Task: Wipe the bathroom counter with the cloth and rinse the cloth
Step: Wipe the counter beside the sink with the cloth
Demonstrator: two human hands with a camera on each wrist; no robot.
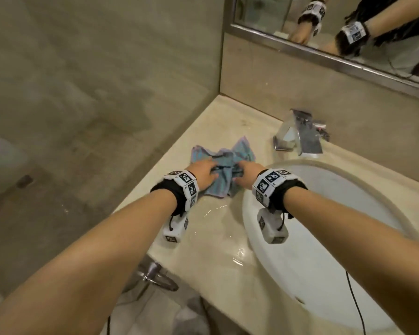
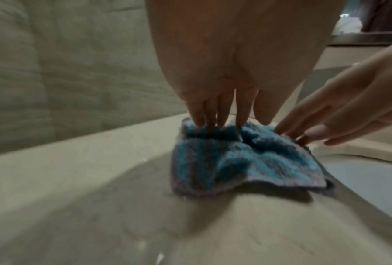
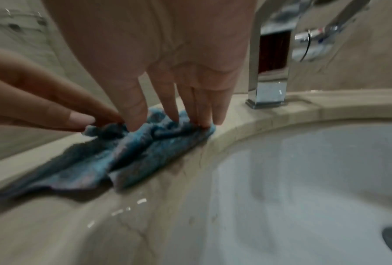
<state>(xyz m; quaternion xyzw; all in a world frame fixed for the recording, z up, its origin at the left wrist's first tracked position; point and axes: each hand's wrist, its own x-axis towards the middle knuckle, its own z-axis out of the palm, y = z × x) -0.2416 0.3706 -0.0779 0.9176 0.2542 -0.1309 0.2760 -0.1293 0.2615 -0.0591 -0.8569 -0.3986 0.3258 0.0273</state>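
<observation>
Blue crumpled cloth [image 1: 221, 163] on counter [image 1: 218, 228]

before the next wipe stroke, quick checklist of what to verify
1. Both hands on cloth: ok, left hand and right hand press it with straight fingers.
2. Cloth spread flat: not ok, bunched.
3. Cloth on counter, outside sink: ok.
4. Counter near the front wet: ok, water shows.
5. Faucet clear of the hands: ok.
6. Faucet running: cannot tell.
</observation>
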